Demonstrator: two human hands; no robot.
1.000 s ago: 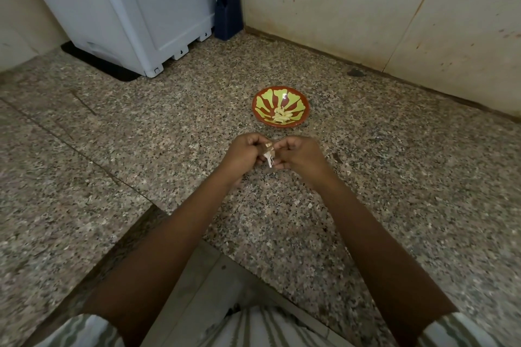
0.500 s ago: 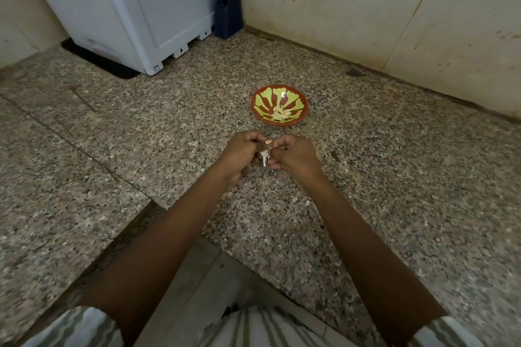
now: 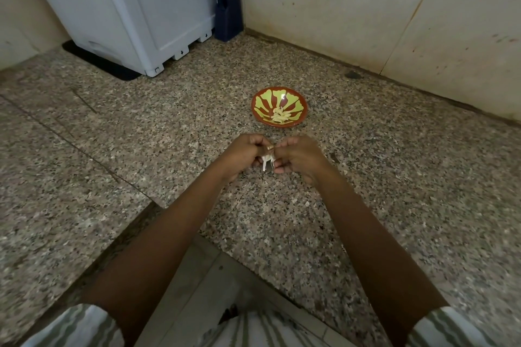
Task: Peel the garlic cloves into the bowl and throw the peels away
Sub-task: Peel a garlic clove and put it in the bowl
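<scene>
Dangling white peel [image 3: 266, 163], pinched garlic clove [image 3: 270, 147].

A pale grey-white plastic appliance [image 3: 127, 8] stands at the back of a speckled granite countertop [image 3: 127, 135], on a black mat [image 3: 98, 60] that shows under its front edge. Just right of the appliance, a dark blue object [image 3: 227, 8] stands in the corner. Further right run beige wall panels [image 3: 338, 8], with a small dark mark [image 3: 352, 74] at their base.
</scene>
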